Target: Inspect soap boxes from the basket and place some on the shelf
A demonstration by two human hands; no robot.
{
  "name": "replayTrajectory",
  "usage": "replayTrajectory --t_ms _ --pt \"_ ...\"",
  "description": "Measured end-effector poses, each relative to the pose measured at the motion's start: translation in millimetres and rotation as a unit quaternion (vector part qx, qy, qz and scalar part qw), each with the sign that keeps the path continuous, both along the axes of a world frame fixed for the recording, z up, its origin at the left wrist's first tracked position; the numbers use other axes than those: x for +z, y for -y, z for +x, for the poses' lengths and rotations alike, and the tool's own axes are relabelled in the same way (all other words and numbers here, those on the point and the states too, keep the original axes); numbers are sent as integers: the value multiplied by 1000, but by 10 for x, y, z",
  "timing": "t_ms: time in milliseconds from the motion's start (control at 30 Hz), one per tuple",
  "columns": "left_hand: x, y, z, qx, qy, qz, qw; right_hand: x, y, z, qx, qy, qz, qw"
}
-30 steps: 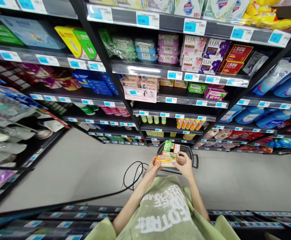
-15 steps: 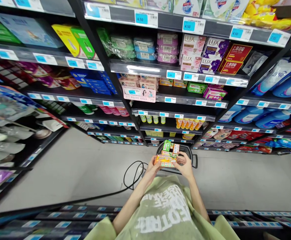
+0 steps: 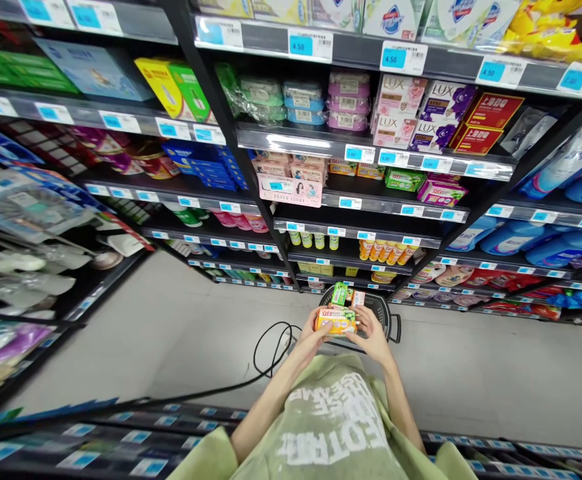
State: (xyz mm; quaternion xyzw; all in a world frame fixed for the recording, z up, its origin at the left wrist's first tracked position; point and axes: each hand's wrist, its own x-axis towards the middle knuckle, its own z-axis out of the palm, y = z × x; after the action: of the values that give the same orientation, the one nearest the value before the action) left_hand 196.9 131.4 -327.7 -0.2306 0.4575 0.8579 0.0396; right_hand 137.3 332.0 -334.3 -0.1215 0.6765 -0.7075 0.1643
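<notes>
An orange and white soap package (image 3: 337, 321) is held between both hands, above a dark basket (image 3: 381, 308). My left hand (image 3: 315, 331) grips its left end, fingers closed round it. On its right end, my right hand (image 3: 371, 331) holds with thumb and fingers. Just beyond the package, a green box (image 3: 339, 293) and a small white and orange box (image 3: 358, 299) lie in the basket. The package hides part of the basket's inside.
Shelves of boxed soaps (image 3: 399, 97) and bottles rise ahead. Blue bottles (image 3: 508, 237) stand at the right, kitchen utensils (image 3: 45, 257) hang at the left. A black cable (image 3: 211, 389) runs across the grey floor (image 3: 201, 333).
The package has been tilted in my hands, so its broad orange face now shows. The camera view has shifted slightly, moving the shelves to the right in the picture.
</notes>
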Motion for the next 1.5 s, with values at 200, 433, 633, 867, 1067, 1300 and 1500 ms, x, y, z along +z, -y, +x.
replayTrajectory --t_ms 200,433,633,867,1067,1300,1500 --pt "-80 25 -44 -7 -42 -66 997 -85 11 -64 24 22 -12 999" --pt "10 -33 -151 -11 -200 -310 930 -128 308 -113 -6 48 -1 999" --pt "69 35 -80 -52 -247 -443 860 -110 684 -89 -65 43 1 997" --pt "107 177 -120 29 -271 -498 823 141 981 -297 -71 -40 -11 997" --pt "135 296 -17 98 -242 -489 832 871 1139 -1291 -138 -166 26 976" --pt "-69 465 69 69 -221 -461 857 1543 1462 -2828 -304 -337 181 872" --pt "-159 613 87 34 -216 -470 855 1722 1852 -3664 -358 -268 291 846"
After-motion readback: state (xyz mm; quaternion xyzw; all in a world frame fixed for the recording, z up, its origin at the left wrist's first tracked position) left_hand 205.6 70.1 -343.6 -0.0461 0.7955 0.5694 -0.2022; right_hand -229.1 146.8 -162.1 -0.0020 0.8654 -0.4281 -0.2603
